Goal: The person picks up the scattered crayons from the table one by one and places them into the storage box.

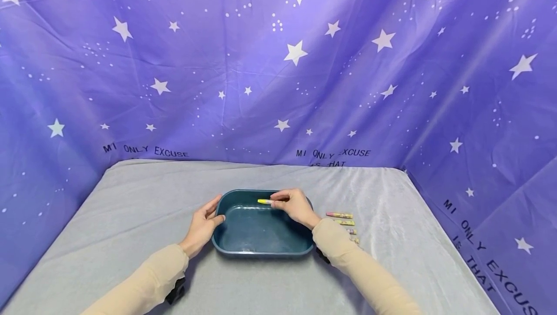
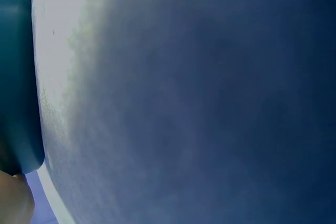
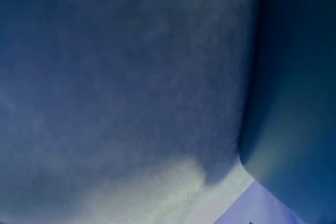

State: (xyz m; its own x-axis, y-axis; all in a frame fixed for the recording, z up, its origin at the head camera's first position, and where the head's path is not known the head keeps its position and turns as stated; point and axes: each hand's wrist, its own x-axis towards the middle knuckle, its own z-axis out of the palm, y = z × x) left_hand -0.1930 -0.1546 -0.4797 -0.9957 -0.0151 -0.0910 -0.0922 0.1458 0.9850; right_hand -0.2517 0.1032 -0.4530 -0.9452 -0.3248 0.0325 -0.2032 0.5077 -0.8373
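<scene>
A dark teal plastic basin (image 1: 256, 235) stands on the table in the head view. My left hand (image 1: 202, 224) grips its left rim, thumb over the inner side and fingers outside. Above the basin's back right part, my right hand (image 1: 295, 206) pinches a yellow crayon (image 1: 263, 202), its tip pointing left; the fingers cover its other end. In the left wrist view the basin's outer wall (image 2: 18, 77) runs down the left edge, with a bit of the left hand (image 2: 14, 199) below it. The right wrist view has the basin's wall (image 3: 299, 103) at right; no hand shows there.
Several wrapped crayons (image 1: 340, 215) lie in a column to the right of the basin, the nearer ones partly hidden by the right sleeve (image 1: 339, 242). A grey cloth (image 1: 143, 199) covers the table. Purple star-printed curtains (image 1: 243, 63) surround its back and sides.
</scene>
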